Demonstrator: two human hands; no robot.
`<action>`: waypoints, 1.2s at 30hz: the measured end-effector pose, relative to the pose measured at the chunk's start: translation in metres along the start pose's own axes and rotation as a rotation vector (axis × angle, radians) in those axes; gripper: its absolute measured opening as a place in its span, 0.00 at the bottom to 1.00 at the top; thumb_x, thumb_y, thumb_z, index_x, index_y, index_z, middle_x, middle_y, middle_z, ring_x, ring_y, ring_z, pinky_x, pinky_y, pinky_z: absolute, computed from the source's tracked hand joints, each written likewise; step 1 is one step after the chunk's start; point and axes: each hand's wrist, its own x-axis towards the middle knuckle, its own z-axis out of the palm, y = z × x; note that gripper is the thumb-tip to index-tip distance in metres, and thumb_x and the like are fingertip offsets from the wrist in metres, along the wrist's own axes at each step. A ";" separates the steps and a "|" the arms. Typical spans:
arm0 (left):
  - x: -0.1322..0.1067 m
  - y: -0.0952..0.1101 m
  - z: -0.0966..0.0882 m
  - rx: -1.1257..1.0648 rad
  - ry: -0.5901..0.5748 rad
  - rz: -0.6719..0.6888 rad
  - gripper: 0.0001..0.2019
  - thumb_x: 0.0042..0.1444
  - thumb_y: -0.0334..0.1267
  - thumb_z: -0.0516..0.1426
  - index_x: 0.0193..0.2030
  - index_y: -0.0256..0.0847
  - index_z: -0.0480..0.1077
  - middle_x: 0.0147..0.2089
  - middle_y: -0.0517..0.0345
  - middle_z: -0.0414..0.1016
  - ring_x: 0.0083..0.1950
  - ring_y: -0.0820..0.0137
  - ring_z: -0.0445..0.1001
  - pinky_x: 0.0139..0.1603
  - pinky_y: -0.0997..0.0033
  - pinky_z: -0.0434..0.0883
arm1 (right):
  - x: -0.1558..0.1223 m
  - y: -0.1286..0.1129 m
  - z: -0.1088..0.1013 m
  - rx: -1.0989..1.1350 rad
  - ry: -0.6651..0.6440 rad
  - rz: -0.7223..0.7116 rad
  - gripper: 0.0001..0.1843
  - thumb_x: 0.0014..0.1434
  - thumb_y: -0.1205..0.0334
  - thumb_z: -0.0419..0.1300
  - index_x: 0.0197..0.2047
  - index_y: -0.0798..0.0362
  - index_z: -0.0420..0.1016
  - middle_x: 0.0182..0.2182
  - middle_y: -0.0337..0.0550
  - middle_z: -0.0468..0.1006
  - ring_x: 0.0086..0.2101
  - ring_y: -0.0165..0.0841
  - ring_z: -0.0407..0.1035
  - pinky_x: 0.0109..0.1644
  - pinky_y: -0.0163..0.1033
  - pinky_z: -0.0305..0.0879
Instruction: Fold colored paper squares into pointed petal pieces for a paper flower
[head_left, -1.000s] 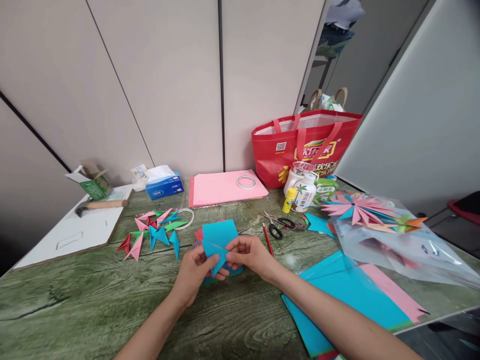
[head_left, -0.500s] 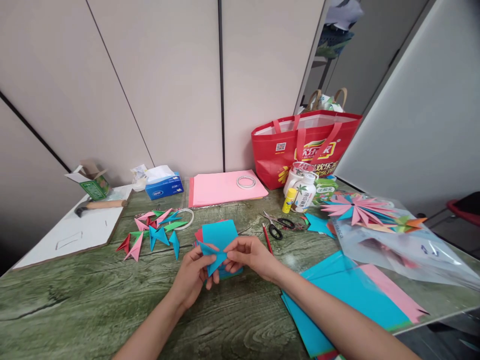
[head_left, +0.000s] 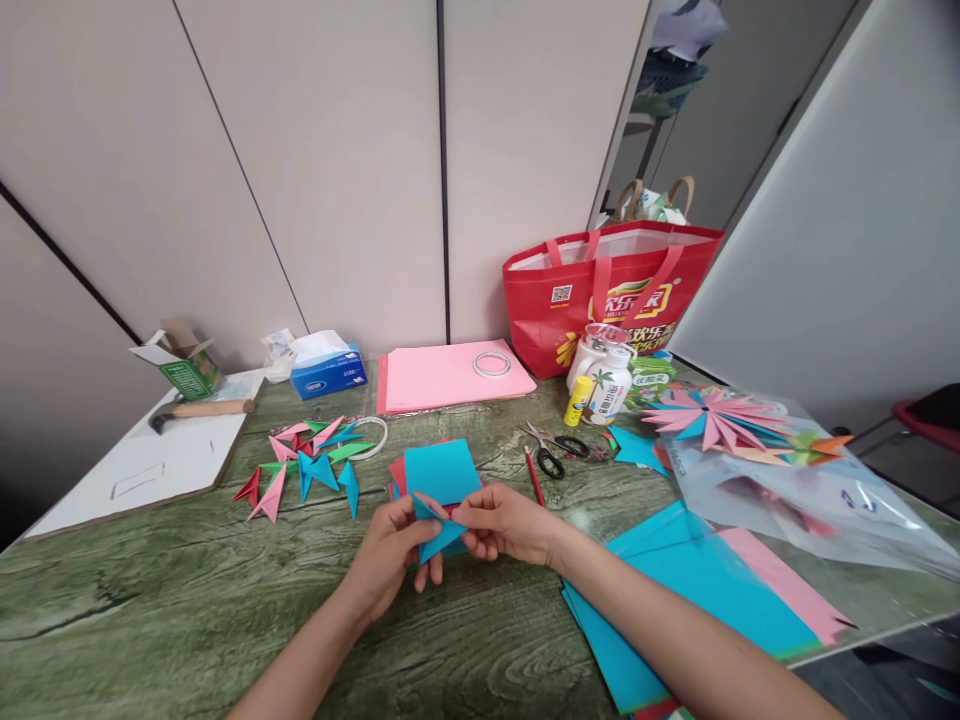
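Observation:
Between my hands is a small piece of folded blue paper [head_left: 436, 535] with pointed corners. My left hand [head_left: 397, 550] grips its left side, thumb on top and fingers beneath. At its right corner, my right hand [head_left: 502, 522] pinches the paper between thumb and fingers. Just behind lies a stack of small paper squares [head_left: 441, 468], blue on top with red edges showing at the left; my hands cover its near part. Several folded paper pieces [head_left: 316, 472] in blue, pink, red and green lie to the left.
Scissors [head_left: 553, 452], a red pencil [head_left: 535, 476] and a glue stick [head_left: 577, 401] lie or stand right of the stack. Large blue sheets [head_left: 697, 580] lie under my right forearm. Behind are pink sheets [head_left: 442, 378], a tissue box [head_left: 328, 372] and a red bag [head_left: 547, 320]. A hammer [head_left: 202, 409] rests at left.
The folded blue paper has turned and shifted slightly right and down; its right corner now points toward my right hand. My right hand has moved a little right and lower.

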 end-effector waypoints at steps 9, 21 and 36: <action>0.001 0.003 0.001 -0.013 0.024 0.001 0.07 0.44 0.35 0.59 0.30 0.37 0.67 0.15 0.66 0.66 0.12 0.79 0.63 0.08 0.85 0.54 | 0.003 0.003 0.001 -0.117 0.067 -0.104 0.20 0.45 0.51 0.63 0.18 0.60 0.67 0.13 0.34 0.68 0.12 0.18 0.58 0.15 0.25 0.52; 0.002 -0.003 -0.001 0.057 -0.095 0.097 0.09 0.48 0.39 0.58 0.28 0.35 0.66 0.24 0.56 0.73 0.19 0.74 0.69 0.15 0.79 0.63 | 0.003 0.008 0.002 -0.076 0.034 -0.081 0.22 0.46 0.45 0.60 0.25 0.58 0.65 0.16 0.35 0.71 0.16 0.22 0.64 0.18 0.26 0.59; -0.001 -0.002 0.003 -0.043 -0.021 -0.014 0.10 0.44 0.37 0.61 0.25 0.35 0.65 0.20 0.55 0.75 0.20 0.73 0.72 0.20 0.77 0.69 | 0.000 0.005 0.001 -0.137 -0.063 -0.120 0.21 0.48 0.46 0.59 0.27 0.58 0.64 0.19 0.37 0.72 0.19 0.23 0.66 0.19 0.26 0.63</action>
